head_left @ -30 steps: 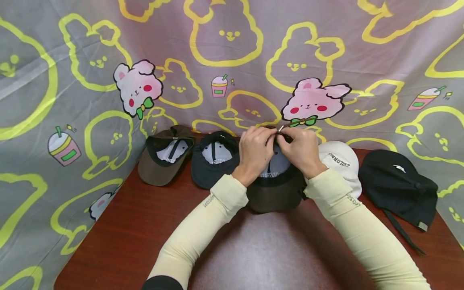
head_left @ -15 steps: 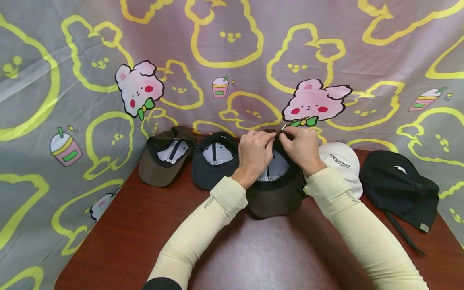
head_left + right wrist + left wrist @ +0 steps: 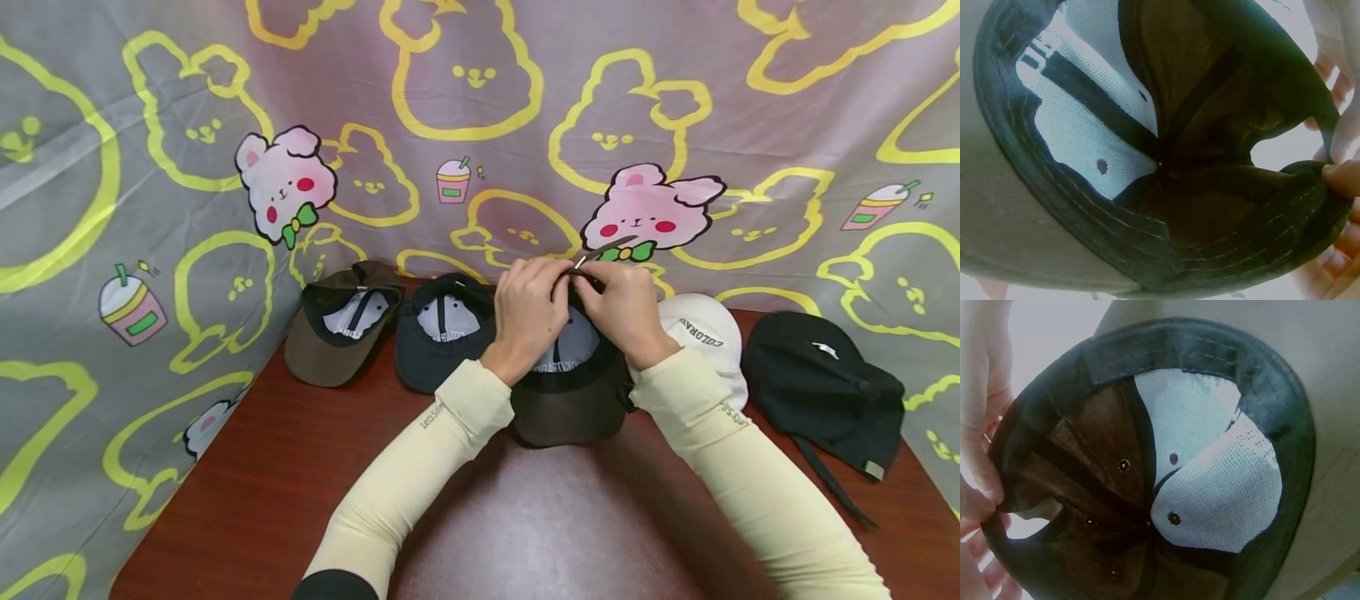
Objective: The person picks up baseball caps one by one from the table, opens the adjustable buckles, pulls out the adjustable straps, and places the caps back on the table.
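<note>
While both hands work at its back, the dark brown cap (image 3: 572, 380) stands toward the rear of the desk (image 3: 540, 517), lining in view and brim (image 3: 570, 418) facing the near side, between a navy cap (image 3: 422, 360) and a white cap (image 3: 701, 342).

Left hand (image 3: 527, 312): thumb and fingers pinched together on the cap's back edge, beside the gap. Right hand (image 3: 624, 310): likewise clamped on the back edge across from it, close to the metal buckle (image 3: 581, 262), past which the strap's end (image 3: 615, 247) juts up. Whether the brim touches the desk, I cannot tell.

Handling, as judged: light; crown (image 3: 1091, 462) soft and apt to sag or fold; brim stiffer, likely to keep its curve. Cloth should not slip in the fingers. Nothing appears fragile, though the narrow strap may twist at the buckle. Recommended hold: the back edge, either side of the gap, fingertips only.
</note>
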{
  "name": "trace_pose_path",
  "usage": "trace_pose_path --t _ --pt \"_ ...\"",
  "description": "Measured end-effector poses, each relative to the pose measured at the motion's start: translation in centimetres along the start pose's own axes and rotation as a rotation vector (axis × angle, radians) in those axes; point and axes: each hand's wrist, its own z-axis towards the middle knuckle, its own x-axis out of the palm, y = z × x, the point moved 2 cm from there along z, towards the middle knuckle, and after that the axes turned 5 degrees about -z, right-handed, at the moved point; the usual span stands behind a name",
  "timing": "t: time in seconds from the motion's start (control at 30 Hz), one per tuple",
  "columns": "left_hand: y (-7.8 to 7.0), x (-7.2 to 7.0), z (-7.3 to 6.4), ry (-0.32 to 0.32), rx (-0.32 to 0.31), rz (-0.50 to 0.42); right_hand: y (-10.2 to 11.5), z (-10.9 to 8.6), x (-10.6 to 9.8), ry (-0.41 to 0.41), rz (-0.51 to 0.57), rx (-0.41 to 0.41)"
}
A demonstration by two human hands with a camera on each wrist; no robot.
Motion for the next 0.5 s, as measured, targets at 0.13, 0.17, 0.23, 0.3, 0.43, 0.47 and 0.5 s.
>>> trace_pose_path --t 0.13,0.17,0.23,0.3,0.43,0.47,0.5 --pt "0.01 -0.01 0.06 0.005 -0.004 0.004 0.16 -0.03 -0.07 0.010 -0.014 -0.014" --pt "0.02 0.00 0.06 0.005 -0.004 0.003 0.20 -0.05 -0.07 0.015 -0.020 -0.017" --pt "0.06 0.06 0.03 0.007 -0.005 0.001 0.25 -0.14 -0.04 0.024 -0.031 -0.022" --pt "0.10 0.11 -0.02 0.009 -0.006 -0.005 0.25 -0.27 -0.01 0.031 -0.043 -0.022" --pt "0.12 0.15 -0.12 0.014 -0.005 -0.005 0.23 -0.44 0.00 0.037 -0.050 -0.021" --pt "0.13 0.15 -0.13 0.014 -0.003 -0.005 0.21 -0.46 -0.01 0.038 -0.051 -0.022" --pt "0.14 0.15 -0.16 0.014 0.000 -0.004 0.20 -0.46 -0.01 0.038 -0.051 -0.025"
